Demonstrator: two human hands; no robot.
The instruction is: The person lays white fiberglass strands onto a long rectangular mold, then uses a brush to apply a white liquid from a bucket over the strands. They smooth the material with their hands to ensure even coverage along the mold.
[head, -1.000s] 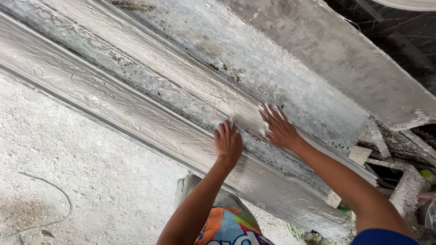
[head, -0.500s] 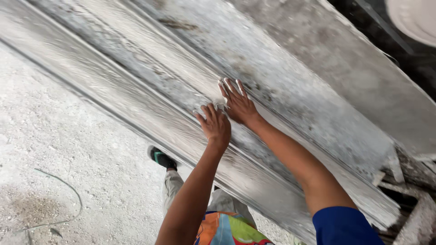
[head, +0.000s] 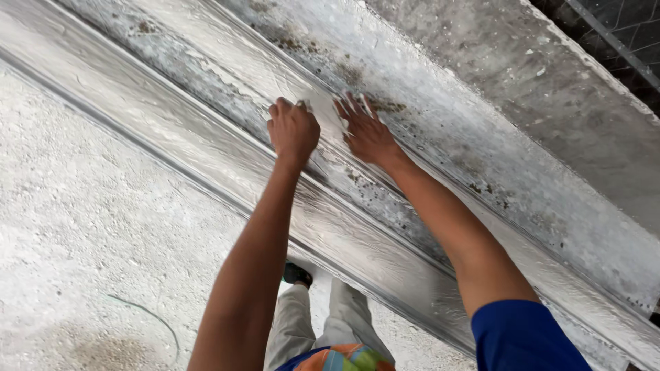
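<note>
Your left hand is curled into a loose fist, its fingers pinching the edge of a pale sheet that lies flat on the long grey moulded slab. Your right hand lies flat just beside it, its fingers spread open and pressing on the sheet and the wet, speckled surface. The slab runs diagonally across the rough concrete floor. Below, 1 dark shoe shows.
</note>
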